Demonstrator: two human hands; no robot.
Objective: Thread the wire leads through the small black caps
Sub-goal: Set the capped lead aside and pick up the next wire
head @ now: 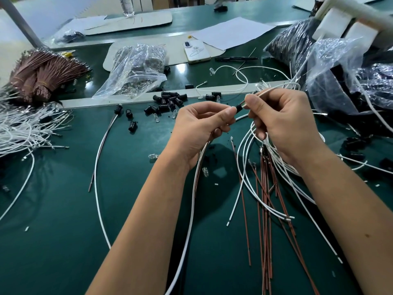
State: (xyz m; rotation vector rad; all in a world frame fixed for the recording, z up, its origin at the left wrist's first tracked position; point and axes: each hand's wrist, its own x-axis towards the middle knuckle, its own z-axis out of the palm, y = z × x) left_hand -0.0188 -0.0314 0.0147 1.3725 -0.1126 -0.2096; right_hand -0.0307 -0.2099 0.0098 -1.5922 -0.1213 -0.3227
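Note:
My left hand (204, 126) pinches a small black cap (239, 107) between thumb and forefinger above the green mat. A white wire (192, 209) trails down from that hand toward me. My right hand (282, 120) grips a white and a brown wire lead (258, 96) right at the cap's far side. Whether the leads sit inside the cap is hidden by my fingertips. Several loose black caps (170, 102) lie in a heap just behind my hands. More white and brown wires (265, 188) lie fanned out under my right wrist.
A bundle of brown wires (44, 71) and a pile of white wires (23, 128) lie at the left. Clear plastic bags (136, 69) sit behind the caps, dark bags (340, 67) at the right. A phone (195, 51), a pen (236, 58) and paper (231, 31) lie farther back.

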